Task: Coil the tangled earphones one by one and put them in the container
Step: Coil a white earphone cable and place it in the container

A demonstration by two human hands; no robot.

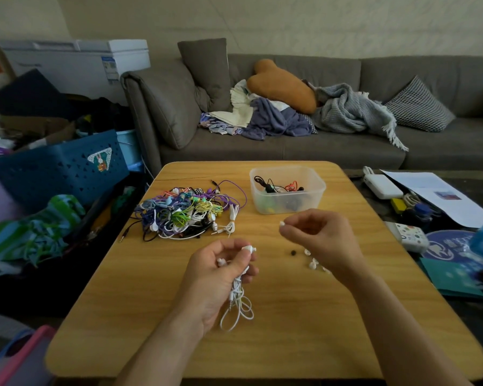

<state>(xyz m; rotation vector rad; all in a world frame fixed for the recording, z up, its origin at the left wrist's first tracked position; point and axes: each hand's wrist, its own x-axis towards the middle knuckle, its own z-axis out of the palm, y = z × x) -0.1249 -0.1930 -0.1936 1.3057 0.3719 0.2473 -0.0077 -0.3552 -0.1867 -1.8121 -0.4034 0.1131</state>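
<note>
My left hand (221, 274) grips a pair of white earphones (239, 305) above the wooden table (290, 330); the cable hangs below the palm in loose loops and one earbud pokes out by the thumb. My right hand (318, 235) pinches a small white ear tip (282, 224) between thumb and forefinger, to the right of and above the left hand. A pile of tangled coloured earphones (187, 214) lies at the table's far left. The clear plastic container (287, 190) stands at the far middle with a few earphones inside.
Several loose white ear tips (313, 263) and a small black one (293, 253) lie on the table under my right wrist. A grey sofa (290, 146) is beyond the table. A blue basket (59, 168) stands at the left; papers and chargers (430, 196) sit at the right.
</note>
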